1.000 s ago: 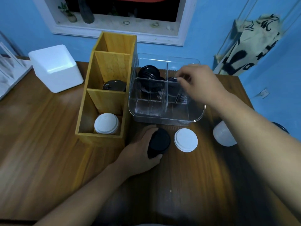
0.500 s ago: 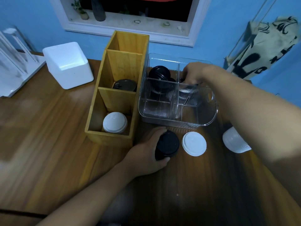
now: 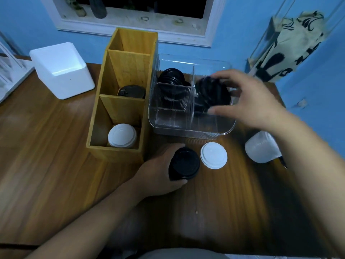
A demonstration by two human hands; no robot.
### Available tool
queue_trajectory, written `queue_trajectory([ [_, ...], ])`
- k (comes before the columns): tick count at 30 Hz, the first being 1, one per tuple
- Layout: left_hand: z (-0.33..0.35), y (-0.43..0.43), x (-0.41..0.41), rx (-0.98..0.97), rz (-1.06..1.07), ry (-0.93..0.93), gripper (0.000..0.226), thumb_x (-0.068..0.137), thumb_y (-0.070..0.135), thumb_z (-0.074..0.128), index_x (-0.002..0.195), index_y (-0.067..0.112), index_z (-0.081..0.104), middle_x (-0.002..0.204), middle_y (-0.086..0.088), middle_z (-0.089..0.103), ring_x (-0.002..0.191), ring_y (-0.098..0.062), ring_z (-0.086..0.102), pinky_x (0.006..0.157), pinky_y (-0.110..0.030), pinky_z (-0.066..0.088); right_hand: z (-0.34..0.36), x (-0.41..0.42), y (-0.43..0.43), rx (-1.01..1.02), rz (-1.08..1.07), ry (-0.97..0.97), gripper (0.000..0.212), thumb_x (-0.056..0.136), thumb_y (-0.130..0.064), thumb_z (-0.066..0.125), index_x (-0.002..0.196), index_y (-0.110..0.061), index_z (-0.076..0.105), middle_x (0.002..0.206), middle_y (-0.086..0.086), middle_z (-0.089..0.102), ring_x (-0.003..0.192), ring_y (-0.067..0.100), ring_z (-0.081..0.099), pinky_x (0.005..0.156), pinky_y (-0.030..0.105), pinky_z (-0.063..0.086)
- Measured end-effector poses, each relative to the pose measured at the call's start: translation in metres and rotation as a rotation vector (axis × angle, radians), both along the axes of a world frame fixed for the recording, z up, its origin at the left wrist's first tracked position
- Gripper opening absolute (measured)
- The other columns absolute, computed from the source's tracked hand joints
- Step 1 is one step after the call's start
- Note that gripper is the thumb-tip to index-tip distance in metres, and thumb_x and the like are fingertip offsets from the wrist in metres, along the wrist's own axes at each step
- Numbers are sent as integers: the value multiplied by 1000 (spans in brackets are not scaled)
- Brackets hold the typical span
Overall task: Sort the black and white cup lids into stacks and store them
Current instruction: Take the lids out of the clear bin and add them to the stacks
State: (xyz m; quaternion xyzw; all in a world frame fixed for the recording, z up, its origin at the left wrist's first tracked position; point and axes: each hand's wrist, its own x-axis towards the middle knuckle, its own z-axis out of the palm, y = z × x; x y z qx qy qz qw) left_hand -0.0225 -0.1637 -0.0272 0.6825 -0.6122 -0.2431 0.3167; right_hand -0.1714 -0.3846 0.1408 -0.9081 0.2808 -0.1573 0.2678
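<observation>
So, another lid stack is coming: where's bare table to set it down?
Bare wood lies left of the wooden organizer, in front of the white box, and nearer you than the white lid. Crowded: the strip before the clear bin, holding black stack, lid, white stack.

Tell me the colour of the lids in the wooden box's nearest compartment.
White; the lids show best in the head view.

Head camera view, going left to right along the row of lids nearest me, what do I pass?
White lids in the near compartment of the wooden organizer → black lid stack gripped by the left hand → white lid flat on the table → white stack lying on its side.
</observation>
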Motion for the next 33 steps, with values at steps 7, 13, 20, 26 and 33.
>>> queue_trajectory([
  [7,4,0,2,71,-17,25,116,72,49,89,158,37,12,160,18,28,144,4,27,115,-15,26,-100,-50,81,86,194,76,82,69,-50,86,141,-26,56,145,-11,51,136,1,44,115,21,33],
  [13,3,9,1,118,-20,-17,124,74,53,86,162,31,0,162,18,27,143,2,29,115,-19,28,-121,-49,84,83,226,135,85,72,-46,87,146,-30,48,151,-14,44,139,3,39,113,10,24],
  [20,3,12,-1,80,27,-36,117,74,52,86,161,27,12,157,9,38,141,-5,36,110,-18,28,-111,-42,80,39,224,101,90,70,-41,89,147,-21,47,145,-7,50,135,4,41,115,18,30],
  [26,2,8,-2,119,59,-12,122,68,57,88,160,33,11,156,12,37,142,-3,30,110,-20,25,-105,-43,71,83,304,128,89,72,-25,90,148,-20,44,150,-9,42,136,-10,33,110,5,24],
  [33,4,8,-3,119,76,-4,123,65,55,90,159,31,15,157,6,36,140,-8,36,110,-22,30,-115,-29,80,93,403,242,93,72,-28,89,151,-27,41,151,-11,42,137,-6,33,108,1,19],
])
